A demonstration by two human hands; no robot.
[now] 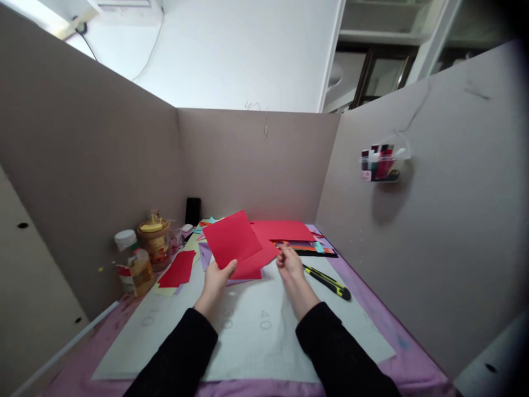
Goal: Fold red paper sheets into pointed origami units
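You hold a red paper square (232,240) in your left hand (218,274), above the far half of the white mat (248,353), with the thumb pressed on its face and the grip pinching its near edge. Your right hand (288,263), also above the mat's far half, has its fingertips drawn together at the corner of a second red sheet (264,255); whether they clasp it, you cannot tell from this view.

Three numbers can be read along the mat's near part: "10", "30" and "40". At least four red pieces are in view: the two at your hands, a small red piece (178,269) by the mat's far left edge, and a large red sheet (289,230) at its far end, overlapping coloured sheets too stacked to count. One black-and-yellow utility knife (328,282) lies on the mat's right side, aslant.

Left of the mat stand one bottle (138,270) with a white cap, its label too blurred to read, and one brown jar (156,242) with a yellow lid. One black phone (193,210) stands upright beyond the mat's far left corner. A purple cloth (413,353) covers the bench around the mat. On the partition to the mat's right hangs one clear container (382,162) of packets, their print illegible.
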